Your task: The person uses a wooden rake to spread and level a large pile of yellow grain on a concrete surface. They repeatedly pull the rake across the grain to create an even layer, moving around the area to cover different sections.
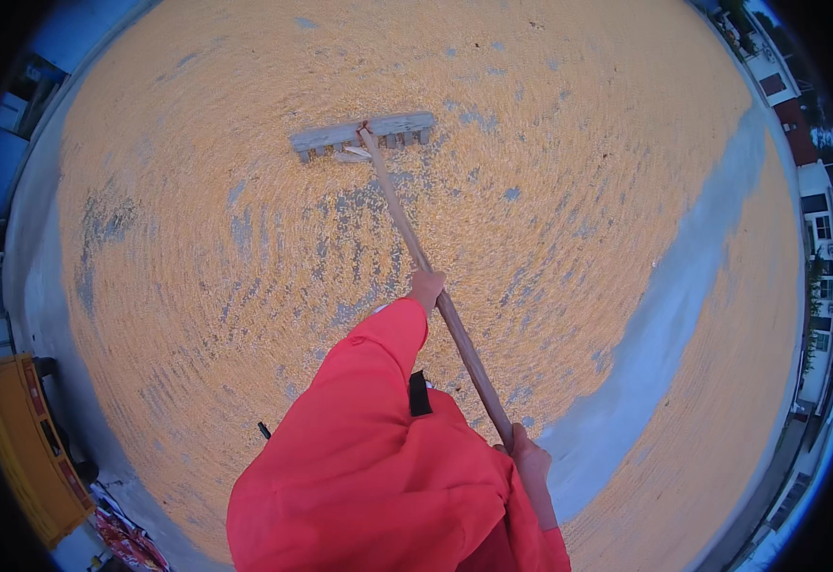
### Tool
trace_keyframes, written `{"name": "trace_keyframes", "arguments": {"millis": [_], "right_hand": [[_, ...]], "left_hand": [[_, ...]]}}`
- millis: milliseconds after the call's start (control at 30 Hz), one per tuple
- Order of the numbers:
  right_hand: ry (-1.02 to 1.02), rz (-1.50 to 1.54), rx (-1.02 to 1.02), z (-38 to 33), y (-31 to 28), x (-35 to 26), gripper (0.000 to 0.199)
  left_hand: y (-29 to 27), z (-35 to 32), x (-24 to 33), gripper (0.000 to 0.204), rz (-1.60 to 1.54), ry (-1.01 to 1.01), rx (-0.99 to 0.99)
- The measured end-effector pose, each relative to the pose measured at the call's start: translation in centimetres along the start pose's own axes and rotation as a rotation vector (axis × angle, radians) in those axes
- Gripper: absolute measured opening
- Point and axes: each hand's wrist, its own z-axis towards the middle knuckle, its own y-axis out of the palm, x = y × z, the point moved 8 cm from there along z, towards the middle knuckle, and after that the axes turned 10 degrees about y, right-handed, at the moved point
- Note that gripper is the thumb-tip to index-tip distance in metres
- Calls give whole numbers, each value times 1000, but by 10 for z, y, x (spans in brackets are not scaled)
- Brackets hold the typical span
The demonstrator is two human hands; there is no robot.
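A long wooden rake handle (pixel 405 224) runs from my hands up to a grey wooden rake head (pixel 363 134) with short teeth, resting on a wide layer of yellow grain (pixel 245 238). My left hand (pixel 427 287) grips the handle about halfway along, at the end of a red sleeve (pixel 369 429). My right hand (pixel 528 459) holds the near end of the handle, low in the picture. Grey streaks of bare concrete show in the grain between the rake head and me.
A bare grey concrete strip (pixel 683 305) splits the grain at the right from a second grain patch. A yellow machine (pixel 25 448) stands at the lower left edge. Buildings (pixel 812 181) line the right rim, and a wall edges the left.
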Motion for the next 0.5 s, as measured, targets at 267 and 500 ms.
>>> {"name": "trace_keyframes", "arguments": {"millis": [267,500], "right_hand": [[32,-49,118,-116,13,148,36],[39,-186,216,-190,-32,269,13]], "left_hand": [[66,-105,-132,29,-250,-85,-21],[164,-286,-191,21,-631,-495,-134]]}}
